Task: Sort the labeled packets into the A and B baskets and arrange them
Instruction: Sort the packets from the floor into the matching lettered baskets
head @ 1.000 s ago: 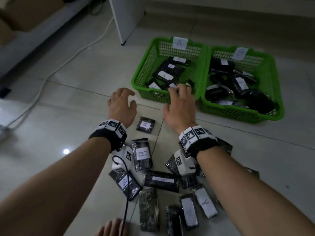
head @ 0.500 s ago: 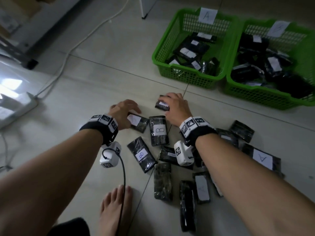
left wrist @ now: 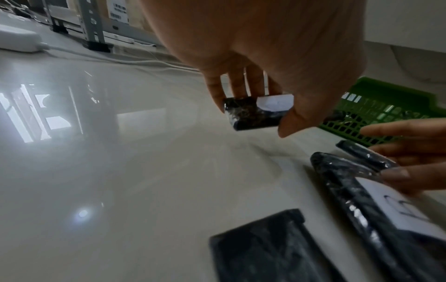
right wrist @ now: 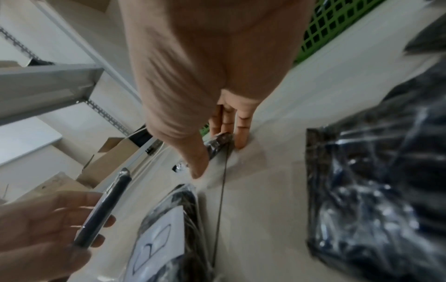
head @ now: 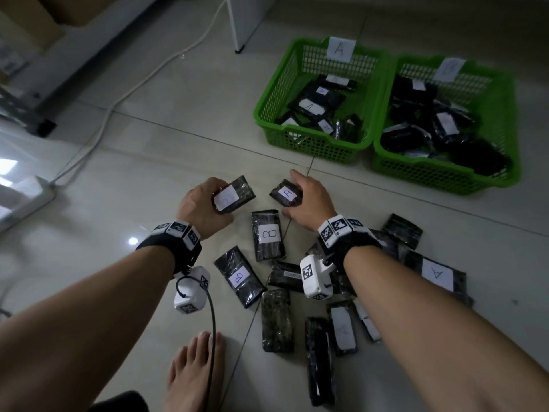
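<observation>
Two green baskets on a pale tiled floor, each hand gripping a packet.

The A basket point(head: 312, 145) held black packets with A labels; the B basket point(head: 445, 176), touching it on the right, held a looser heap of black packets. Near them, the left hand point(head: 202, 205) pinched a blurred-label packet point(head: 234, 195) clear of the tiled floor point(head: 148, 162), while the right hand point(head: 309, 200) curled round an A packet point(head: 285, 193) at floor level. A B packet point(head: 267, 234) lay between the wrists, more scattered below. A white cable point(head: 142, 84) ran past metal shelving point(right wrist: 48, 89) and cardboard boxes point(right wrist: 108, 160).
</observation>
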### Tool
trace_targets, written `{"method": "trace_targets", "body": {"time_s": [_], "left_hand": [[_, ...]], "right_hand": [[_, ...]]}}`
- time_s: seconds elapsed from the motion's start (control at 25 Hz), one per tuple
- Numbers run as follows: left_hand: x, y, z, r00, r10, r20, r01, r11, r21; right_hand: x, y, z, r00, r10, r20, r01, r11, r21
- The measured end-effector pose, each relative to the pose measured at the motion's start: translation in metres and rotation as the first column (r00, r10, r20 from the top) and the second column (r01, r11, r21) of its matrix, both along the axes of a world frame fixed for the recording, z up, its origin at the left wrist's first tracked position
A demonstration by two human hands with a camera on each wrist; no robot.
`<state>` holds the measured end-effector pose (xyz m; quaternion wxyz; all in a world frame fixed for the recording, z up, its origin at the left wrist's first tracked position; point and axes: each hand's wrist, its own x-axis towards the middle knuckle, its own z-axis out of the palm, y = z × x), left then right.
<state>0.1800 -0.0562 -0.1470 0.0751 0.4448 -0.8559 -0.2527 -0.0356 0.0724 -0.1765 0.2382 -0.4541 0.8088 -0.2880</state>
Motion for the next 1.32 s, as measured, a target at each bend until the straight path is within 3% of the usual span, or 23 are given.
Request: {"method": "trace_targets", "body": {"time_s": [0.08, 0.24, 0.48, 0.72, 0.88, 1.0, 1.08, 1.24, 1.32], "left_hand": [[-0.016, 0.004, 0.008, 0.996, 0.034, -0.082, -0.036, 0.999, -0.028], [-0.073, 0.011, 0.034, 0.953, 0.056, -0.299, -0.07, 0.997, -0.035], [-0.141, 0.029, 0.062, 0.869, 0.109, -0.483, -0.105, 0.994, 0.035], [-0.157, 0.034, 0.071, 0.851, 0.055, -0.523, -0.067, 0.998, -0.004], [-0.162, 0.031, 0.071, 0.864, 0.021, -0.503, -0.061, 0.996, -0.062], [-0.18, 0.033, 0.068, 0.879, -0.011, -0.477, -0.031, 0.996, -0.079], [-0.201, 0.039, 0.064, 0.877, -0.082, -0.474, 0.034, 0.994, -0.108], [-0.257, 0.07, 0.06, 0.876, -0.272, -0.397, 0.225, 0.961, -0.163], [-0.285, 0.089, 0.06, 0.87, -0.362, -0.335, 0.318, 0.931, -0.181]], "right_hand": [[-0.001, 0.009, 0.008, 0.996, -0.077, 0.037, 0.081, 0.987, -0.137], [-0.019, 0.032, 0.028, 0.97, -0.242, -0.031, 0.213, 0.903, -0.373], [-0.066, 0.051, 0.052, 0.897, -0.434, -0.085, 0.337, 0.795, -0.504], [-0.114, 0.016, 0.088, 0.894, -0.373, -0.248, 0.319, 0.918, -0.234], [-0.119, 0.014, 0.072, 0.896, -0.168, -0.411, 0.185, 0.983, 0.001], [-0.122, 0.025, 0.058, 0.914, -0.128, -0.384, 0.122, 0.992, -0.041], [-0.126, 0.043, 0.052, 0.874, -0.246, -0.419, 0.203, 0.968, -0.147], [-0.132, 0.095, 0.04, 0.648, -0.599, -0.471, 0.492, 0.801, -0.342], [-0.136, 0.12, 0.032, 0.627, -0.617, -0.476, 0.515, 0.787, -0.34]]}}
